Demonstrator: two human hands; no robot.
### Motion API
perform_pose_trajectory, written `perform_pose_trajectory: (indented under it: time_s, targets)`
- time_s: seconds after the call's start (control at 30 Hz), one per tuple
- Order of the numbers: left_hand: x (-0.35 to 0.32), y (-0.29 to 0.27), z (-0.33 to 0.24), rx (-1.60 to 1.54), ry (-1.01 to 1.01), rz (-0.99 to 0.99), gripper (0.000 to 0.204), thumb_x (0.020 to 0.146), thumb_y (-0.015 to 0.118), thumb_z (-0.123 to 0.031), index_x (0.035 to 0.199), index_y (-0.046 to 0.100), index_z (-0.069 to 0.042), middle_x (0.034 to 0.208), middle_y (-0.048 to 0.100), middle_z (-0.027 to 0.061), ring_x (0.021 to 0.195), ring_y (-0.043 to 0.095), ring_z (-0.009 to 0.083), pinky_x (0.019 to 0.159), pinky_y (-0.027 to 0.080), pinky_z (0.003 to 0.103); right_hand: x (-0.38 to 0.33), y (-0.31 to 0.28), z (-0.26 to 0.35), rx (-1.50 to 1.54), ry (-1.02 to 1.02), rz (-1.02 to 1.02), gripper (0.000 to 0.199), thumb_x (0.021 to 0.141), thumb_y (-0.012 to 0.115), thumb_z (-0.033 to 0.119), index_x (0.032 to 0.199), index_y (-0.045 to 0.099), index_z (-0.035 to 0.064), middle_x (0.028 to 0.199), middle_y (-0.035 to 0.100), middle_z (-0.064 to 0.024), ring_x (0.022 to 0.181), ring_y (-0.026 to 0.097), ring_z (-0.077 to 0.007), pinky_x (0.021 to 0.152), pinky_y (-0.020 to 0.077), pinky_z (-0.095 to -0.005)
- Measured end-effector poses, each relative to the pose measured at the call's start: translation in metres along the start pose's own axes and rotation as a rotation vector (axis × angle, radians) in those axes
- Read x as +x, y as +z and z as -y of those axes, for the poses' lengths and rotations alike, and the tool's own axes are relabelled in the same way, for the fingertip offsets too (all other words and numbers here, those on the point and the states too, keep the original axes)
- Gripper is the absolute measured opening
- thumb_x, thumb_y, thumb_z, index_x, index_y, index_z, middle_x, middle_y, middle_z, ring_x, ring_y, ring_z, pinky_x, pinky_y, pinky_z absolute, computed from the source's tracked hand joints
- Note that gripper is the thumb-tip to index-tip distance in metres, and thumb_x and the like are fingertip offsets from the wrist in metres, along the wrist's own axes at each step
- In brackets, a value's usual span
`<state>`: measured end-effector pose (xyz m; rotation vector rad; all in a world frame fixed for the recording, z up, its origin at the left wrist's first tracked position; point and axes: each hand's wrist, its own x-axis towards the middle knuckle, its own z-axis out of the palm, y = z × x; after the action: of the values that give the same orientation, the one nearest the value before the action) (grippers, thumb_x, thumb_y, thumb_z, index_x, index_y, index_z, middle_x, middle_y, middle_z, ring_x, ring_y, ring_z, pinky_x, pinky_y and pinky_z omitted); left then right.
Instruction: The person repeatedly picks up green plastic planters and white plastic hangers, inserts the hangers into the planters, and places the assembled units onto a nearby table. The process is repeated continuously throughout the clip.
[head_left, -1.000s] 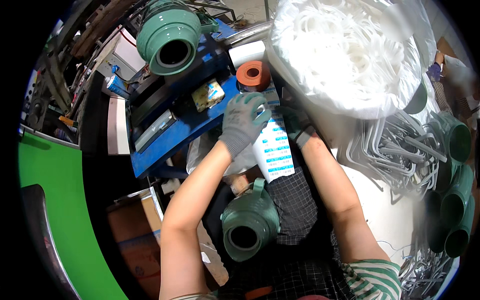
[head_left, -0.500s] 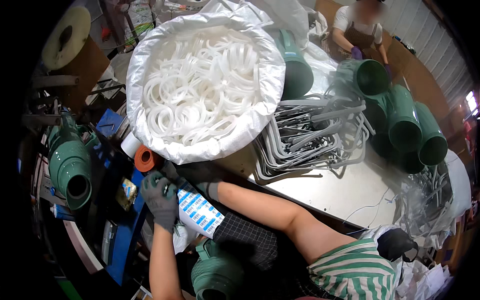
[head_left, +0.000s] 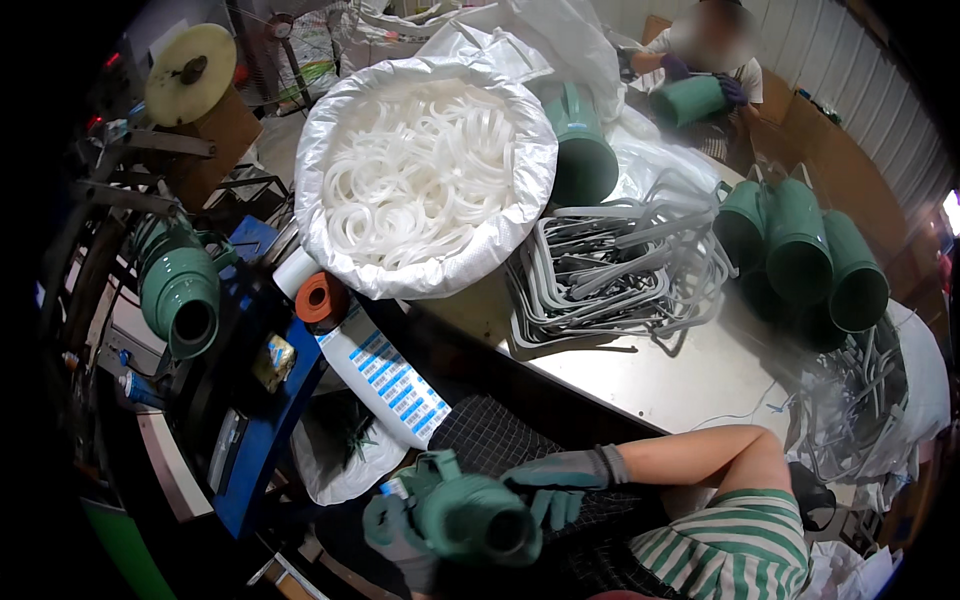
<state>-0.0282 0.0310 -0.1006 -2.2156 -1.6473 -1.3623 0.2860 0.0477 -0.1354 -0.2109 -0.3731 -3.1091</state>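
Observation:
A green thermos jug [head_left: 470,515] with a handle rests in my lap, tilted so its round dark mouth points down and right. My left hand [head_left: 398,540], in a grey-green glove, closes on its left side. A small white-and-blue label [head_left: 395,487] shows by the left fingertips; whether it is stuck to the jug I cannot tell. On the other side, my gloved right hand [head_left: 565,478] reaches the jug with its fingers apart. A sheet of blue-and-white labels [head_left: 388,385] lies just beyond, across my dark checked apron.
A white sack [head_left: 310,190] full of pale plastic rings stands ahead. Grey handle strips [head_left: 590,285] pile up on the table [head_left: 640,385], with more green jugs [head_left: 800,250] at right. An orange tape roll [head_left: 320,300] sits left, near another jug [head_left: 180,290]. A co-worker [head_left: 705,75] holds a jug opposite.
Both my hands have come back from the label sheet to the jug in my lap. The co-worker has lifted a jug off the stack. My view has shifted slightly.

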Motion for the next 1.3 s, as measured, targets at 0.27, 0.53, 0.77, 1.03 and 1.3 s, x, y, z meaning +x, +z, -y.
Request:
perform_pose_trajectory:
  time_s: [0.27,0.53,0.77,1.03,1.3]
  targets:
    - [-0.022,-0.019,-0.087,-0.615,-0.297,0.048,0.030,0.085,0.078,0.003,0.112,0.068,0.000,0.101,0.073,0.0094,0.092,0.071,0.0210,0.082,0.058,0.037,-0.020,0.049,-0.076,-0.716,-0.464,-0.791,0.104,0.083,0.086,0.006,0.166,0.024,0.0058,0.159,0.047,-0.0151,0.141,0.053,-0.0270,0.113,0.0505,-0.0393]
    - [-0.001,-0.120,0.004,-0.740,-0.889,-0.177,0.028,0.101,0.067,-0.025,0.108,0.072,0.001,0.093,0.076,0.0084,0.080,0.071,0.0113,0.069,0.053,0.022,0.017,0.078,-0.078,-2.129,-0.413,-1.156,0.134,0.068,0.094,0.054,0.164,0.019,-0.0025,0.153,0.049,-0.0261,0.136,0.058,-0.0373,0.110,0.0502,-0.0440]
    - [-0.005,-0.130,0.010,-0.631,-0.898,-0.067,0.015,0.096,0.070,-0.007,0.107,0.073,0.003,0.098,0.072,0.0076,0.086,0.070,0.0120,0.074,0.057,0.025,0.022,0.055,-0.081,-2.540,-0.512,-0.980,0.114,0.076,0.090,0.035,0.163,0.023,0.0024,0.157,0.041,-0.0309,0.139,0.049,-0.0506,0.110,0.0486,-0.0542]
    - [0.004,-0.145,0.015,-0.490,-0.635,0.057,0.027,0.100,0.064,-0.020,0.111,0.072,0.003,0.102,0.070,0.0083,0.093,0.067,0.0142,0.082,0.053,0.028,0.026,0.043,-0.090,-2.591,-0.483,-1.027,0.113,0.076,0.089,0.040,0.164,0.026,0.0074,0.155,0.038,-0.0357,0.136,0.051,-0.0538,0.106,0.0512,-0.0535]
    - [-0.022,-0.132,0.056,-0.470,-0.987,-0.042,0.019,0.093,0.078,-0.012,0.082,0.065,-0.002,0.073,0.056,-0.0031,0.064,0.046,0.0069,0.057,0.034,0.024,0.027,0.036,-0.079,-2.589,-0.656,-0.917,0.086,0.088,0.079,0.036,0.163,0.038,0.0211,0.159,0.034,-0.0361,0.126,0.060,-0.0491,0.104,0.0531,-0.0499]
